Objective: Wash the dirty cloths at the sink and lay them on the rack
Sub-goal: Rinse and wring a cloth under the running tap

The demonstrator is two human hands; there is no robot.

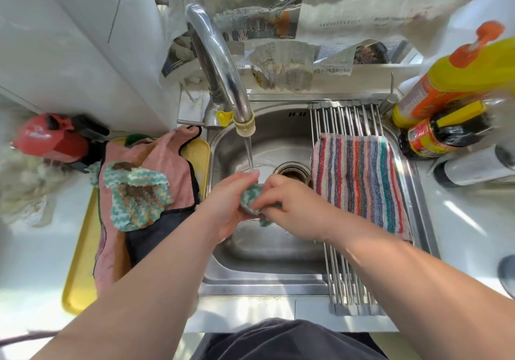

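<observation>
head: looked straight down on the sink (264, 262), both bare forearms reaching in from the near edge
left hand (228, 209): over the basin's middle, fingers curled round the green-white cloth (252, 196), fingertips under the water stream (249, 153)
right hand (289, 209): pinched the same cloth from the right, fingers bent down onto it
green-white cloth: bunched small between both hands, above the basin, just left of the drain (292, 172)
tap (220, 61): at the sink's back left corner, was running
rack (345, 114): metal bars spanning the sink's right side, back edge to front edge
striped cloth (359, 181): lay flat on the rack, nearer its back end, touching the bars
yellow tray (80, 270): on the worktop along the sink's left edge
pink cloth (167, 158): spread on the tray, dark trim
crocheted cloth (136, 195): green-brown, lay on top of the pink cloth
bottles (446, 80): yellow-orange one and a dark one, worktop's back right corner
red object (50, 139): worktop's left edge, too blurred to identify
</observation>
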